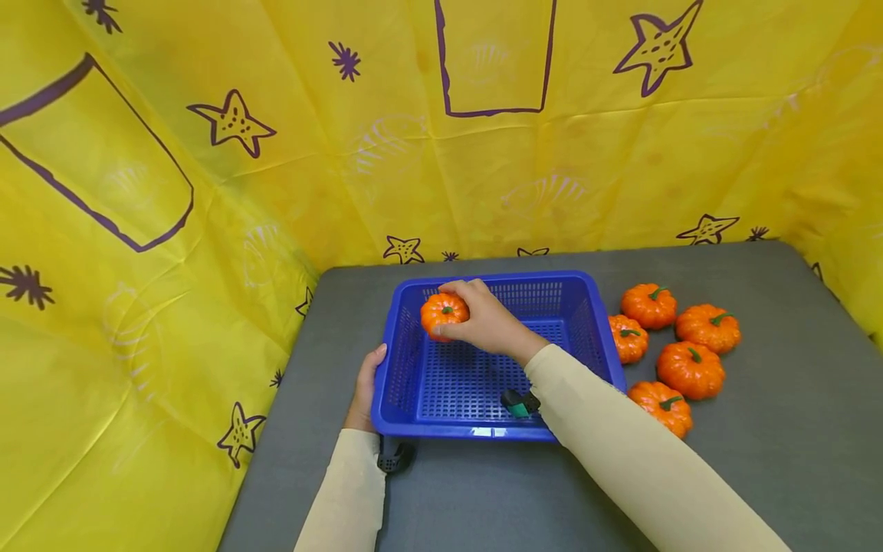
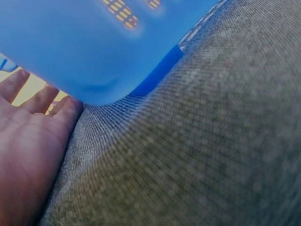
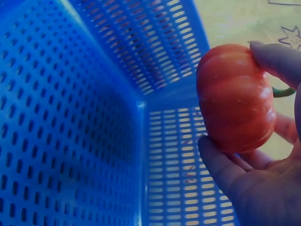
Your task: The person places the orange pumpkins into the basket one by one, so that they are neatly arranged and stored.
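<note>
An orange toy pumpkin (image 1: 443, 316) with a green stem is held between the thumb and fingers of my right hand (image 1: 486, 318). It is over the left part of the blue plastic basket (image 1: 469, 432), above the perforated floor. The right wrist view shows the pumpkin (image 3: 235, 99) close up, apart from the basket's slotted walls (image 3: 174, 165). My left hand (image 1: 366, 387) rests against the basket's left outer side. Its fairly straight fingers touch the wall in the left wrist view, where the basket (image 2: 94, 52) hides part of them.
Several more orange pumpkins (image 1: 691, 370) sit to the right of the basket on the grey tabletop (image 1: 793, 429), the nearest ones by its right rim. Yellow cloth (image 1: 310, 169) with purple drawings hangs behind the table and at both sides.
</note>
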`<action>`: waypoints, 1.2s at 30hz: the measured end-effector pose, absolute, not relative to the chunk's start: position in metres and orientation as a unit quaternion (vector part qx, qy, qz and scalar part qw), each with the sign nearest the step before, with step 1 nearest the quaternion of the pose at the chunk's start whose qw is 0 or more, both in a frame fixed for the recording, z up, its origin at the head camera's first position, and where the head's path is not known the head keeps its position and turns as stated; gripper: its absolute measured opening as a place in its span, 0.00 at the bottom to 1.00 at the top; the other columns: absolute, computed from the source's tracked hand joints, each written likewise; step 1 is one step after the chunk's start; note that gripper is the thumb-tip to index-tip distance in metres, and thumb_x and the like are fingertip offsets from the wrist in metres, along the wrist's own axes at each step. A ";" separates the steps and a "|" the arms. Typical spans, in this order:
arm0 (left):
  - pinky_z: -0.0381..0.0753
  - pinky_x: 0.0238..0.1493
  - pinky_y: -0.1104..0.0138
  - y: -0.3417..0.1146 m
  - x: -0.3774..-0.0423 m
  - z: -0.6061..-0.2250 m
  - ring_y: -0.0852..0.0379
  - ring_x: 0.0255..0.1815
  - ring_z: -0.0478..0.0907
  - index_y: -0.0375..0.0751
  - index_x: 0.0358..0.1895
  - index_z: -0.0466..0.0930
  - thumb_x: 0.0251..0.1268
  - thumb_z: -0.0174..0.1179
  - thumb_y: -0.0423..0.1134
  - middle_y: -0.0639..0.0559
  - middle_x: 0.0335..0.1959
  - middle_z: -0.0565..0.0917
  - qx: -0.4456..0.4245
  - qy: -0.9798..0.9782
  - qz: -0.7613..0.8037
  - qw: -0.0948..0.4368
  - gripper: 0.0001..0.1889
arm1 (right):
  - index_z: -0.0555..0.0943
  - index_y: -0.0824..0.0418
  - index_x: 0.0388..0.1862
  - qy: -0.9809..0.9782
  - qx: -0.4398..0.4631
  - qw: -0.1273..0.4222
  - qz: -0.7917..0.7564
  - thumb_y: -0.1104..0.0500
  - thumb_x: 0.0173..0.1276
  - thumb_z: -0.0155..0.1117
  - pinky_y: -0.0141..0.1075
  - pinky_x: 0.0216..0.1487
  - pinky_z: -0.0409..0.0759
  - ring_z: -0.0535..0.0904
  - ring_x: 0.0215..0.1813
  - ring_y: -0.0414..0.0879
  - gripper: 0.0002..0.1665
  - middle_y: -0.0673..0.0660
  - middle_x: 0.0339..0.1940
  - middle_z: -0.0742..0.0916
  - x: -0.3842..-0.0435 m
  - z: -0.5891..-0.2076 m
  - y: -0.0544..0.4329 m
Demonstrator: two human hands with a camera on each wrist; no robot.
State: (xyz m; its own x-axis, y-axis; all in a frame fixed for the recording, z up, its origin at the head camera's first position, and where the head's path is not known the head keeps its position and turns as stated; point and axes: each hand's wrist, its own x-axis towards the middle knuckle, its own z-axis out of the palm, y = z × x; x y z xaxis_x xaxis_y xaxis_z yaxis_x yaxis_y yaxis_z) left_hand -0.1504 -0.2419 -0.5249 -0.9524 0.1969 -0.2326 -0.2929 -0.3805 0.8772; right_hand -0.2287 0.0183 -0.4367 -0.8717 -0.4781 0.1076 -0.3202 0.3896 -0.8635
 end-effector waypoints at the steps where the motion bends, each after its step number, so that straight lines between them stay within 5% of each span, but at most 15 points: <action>1: 0.84 0.50 0.59 -0.242 -0.150 -0.526 0.50 0.50 0.83 0.38 0.78 0.67 0.78 0.44 0.60 0.44 0.57 0.85 -0.044 0.535 0.831 0.148 0.36 | 0.75 0.63 0.78 0.833 -0.245 0.080 -0.490 0.51 0.68 0.82 0.50 0.64 0.81 0.78 0.59 0.58 0.44 0.65 0.62 0.76 -0.229 -0.439 0.018; 21: 0.86 0.47 0.59 -0.242 -0.150 -0.525 0.50 0.49 0.85 0.37 0.77 0.68 0.79 0.45 0.62 0.44 0.56 0.86 -0.044 0.536 0.829 0.154 0.37 | 0.74 0.65 0.78 0.862 -0.278 0.179 -0.385 0.56 0.68 0.82 0.50 0.64 0.80 0.78 0.60 0.56 0.43 0.63 0.65 0.79 -0.232 -0.456 0.017; 36: 0.85 0.48 0.60 -0.239 -0.151 -0.525 0.51 0.48 0.85 0.38 0.72 0.72 0.80 0.42 0.58 0.44 0.54 0.86 -0.023 0.525 0.838 0.144 0.32 | 0.75 0.65 0.77 0.869 -0.271 0.197 -0.364 0.57 0.68 0.82 0.51 0.66 0.78 0.77 0.62 0.57 0.42 0.65 0.65 0.79 -0.233 -0.460 0.017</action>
State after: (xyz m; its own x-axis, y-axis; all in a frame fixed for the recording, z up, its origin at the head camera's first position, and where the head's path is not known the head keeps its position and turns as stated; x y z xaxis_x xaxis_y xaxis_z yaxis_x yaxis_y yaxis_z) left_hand -0.1512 -0.2393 -0.5252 -0.9575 0.2177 -0.1890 -0.2651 -0.4072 0.8740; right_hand -0.2335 0.0171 -0.4601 -0.7756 -0.6144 -0.1448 -0.3280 0.5882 -0.7392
